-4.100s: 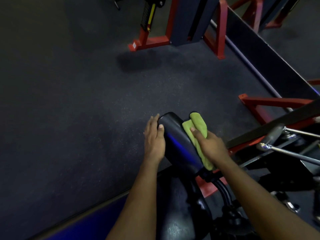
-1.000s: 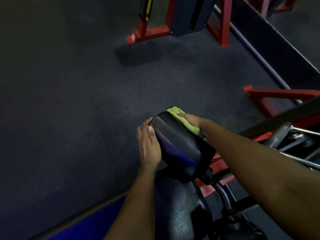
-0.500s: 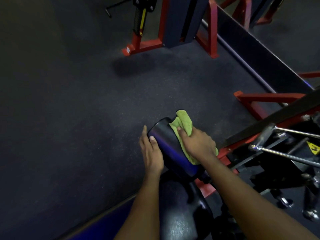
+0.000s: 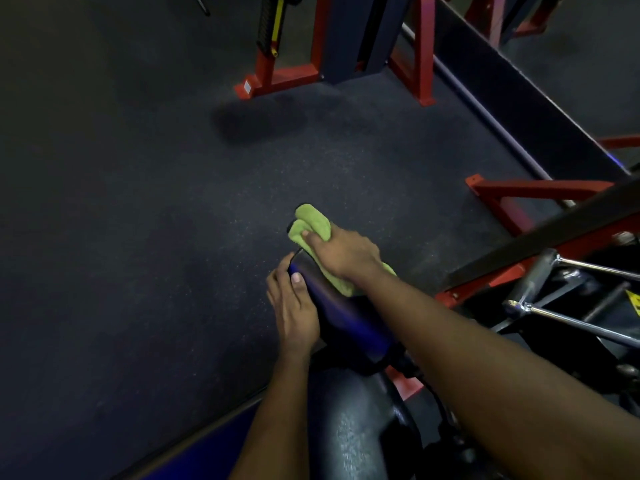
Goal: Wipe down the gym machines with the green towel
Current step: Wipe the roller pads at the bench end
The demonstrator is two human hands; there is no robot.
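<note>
Open floor (image 4: 138,237) beside pad (image 4: 341,315), green towel (image 4: 311,221)

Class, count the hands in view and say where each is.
2. The left hand holds the black pad at its left side; the right hand holds the green towel against its top.
</note>
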